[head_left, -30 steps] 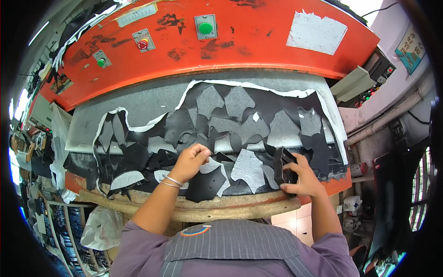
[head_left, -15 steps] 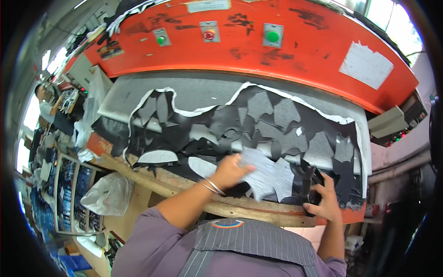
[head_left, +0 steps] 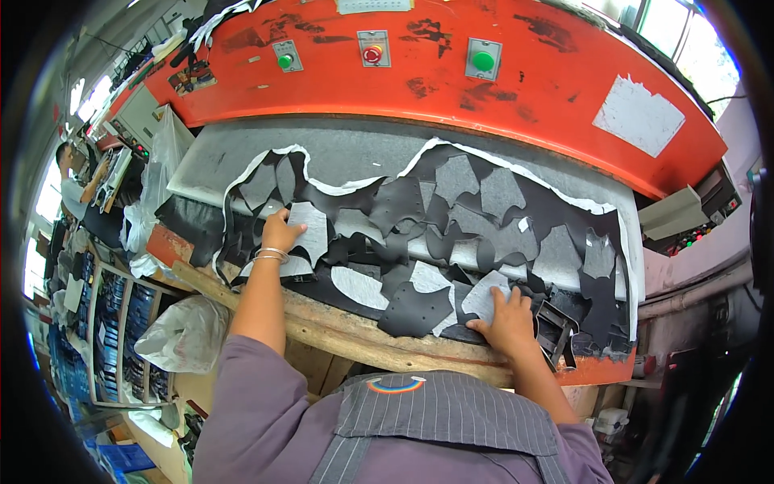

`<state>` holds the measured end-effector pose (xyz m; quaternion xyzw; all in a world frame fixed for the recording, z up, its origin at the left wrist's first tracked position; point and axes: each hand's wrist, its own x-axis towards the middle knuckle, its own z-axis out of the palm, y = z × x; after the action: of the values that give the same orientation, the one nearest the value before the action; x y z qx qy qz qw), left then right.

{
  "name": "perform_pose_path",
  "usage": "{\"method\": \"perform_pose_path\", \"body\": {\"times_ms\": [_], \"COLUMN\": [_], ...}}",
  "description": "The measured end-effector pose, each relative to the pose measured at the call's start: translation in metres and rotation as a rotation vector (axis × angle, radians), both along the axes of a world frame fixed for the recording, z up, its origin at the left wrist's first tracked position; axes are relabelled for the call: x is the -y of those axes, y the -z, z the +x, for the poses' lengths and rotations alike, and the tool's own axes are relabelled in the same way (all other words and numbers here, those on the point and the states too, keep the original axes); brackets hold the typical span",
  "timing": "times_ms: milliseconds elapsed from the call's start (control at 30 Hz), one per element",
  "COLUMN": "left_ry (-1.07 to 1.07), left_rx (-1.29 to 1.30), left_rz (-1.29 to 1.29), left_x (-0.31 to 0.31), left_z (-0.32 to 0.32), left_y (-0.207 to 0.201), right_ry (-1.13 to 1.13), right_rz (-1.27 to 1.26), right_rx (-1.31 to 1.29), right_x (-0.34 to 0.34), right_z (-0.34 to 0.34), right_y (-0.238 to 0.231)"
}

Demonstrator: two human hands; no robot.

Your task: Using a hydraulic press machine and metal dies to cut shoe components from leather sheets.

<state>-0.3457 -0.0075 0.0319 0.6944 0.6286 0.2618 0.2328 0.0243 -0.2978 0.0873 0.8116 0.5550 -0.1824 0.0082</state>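
My left hand (head_left: 280, 235) is at the left of the sheet, its fingers closed on the edge of a light grey cut piece (head_left: 310, 232). Near the front edge, my right hand (head_left: 513, 324) has thumb and fingers on another grey cut piece (head_left: 485, 295). Just right of that hand, a metal cutting die (head_left: 556, 331) rests with nobody holding it. A black cut piece with small holes (head_left: 414, 308) lies between my hands. Beneath everything spreads a black leather-like sheet (head_left: 594, 292) with a pale ragged edge, cut into many shapes, some showing grey.
A red machine beam (head_left: 322, 93) with green and red buttons spans the back above the grey work bed (head_left: 355, 143). A wooden rail (head_left: 379, 343) runs along the front. On the left are a white bag (head_left: 184, 335), a shelf of blue dies (head_left: 117, 331) and another person (head_left: 76, 189).
My left hand has moved left and farther back. The right hand has let go of the cutting die and moved left onto a grey piece. A black holed piece now lies at the front.
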Motion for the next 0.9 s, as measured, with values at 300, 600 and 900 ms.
{"method": "perform_pose_path", "body": {"times_ms": [300, 600, 900], "left_ry": [-0.134, 0.829, 0.891], "left_rx": [0.136, 0.33, -0.417], "left_rz": [0.385, -0.502, -0.31], "left_x": [0.022, 0.069, 0.065], "left_z": [-0.053, 0.027, 0.061], "left_y": [-0.105, -0.01, -0.027], "right_ry": [0.384, 0.071, 0.292], "right_rz": [0.363, 0.087, 0.056], "right_rx": [-0.334, -0.545, -0.506], "right_x": [0.01, -0.061, -0.092], "right_z": [0.022, -0.069, -0.121], "right_y": [0.003, 0.005, 0.017]}}
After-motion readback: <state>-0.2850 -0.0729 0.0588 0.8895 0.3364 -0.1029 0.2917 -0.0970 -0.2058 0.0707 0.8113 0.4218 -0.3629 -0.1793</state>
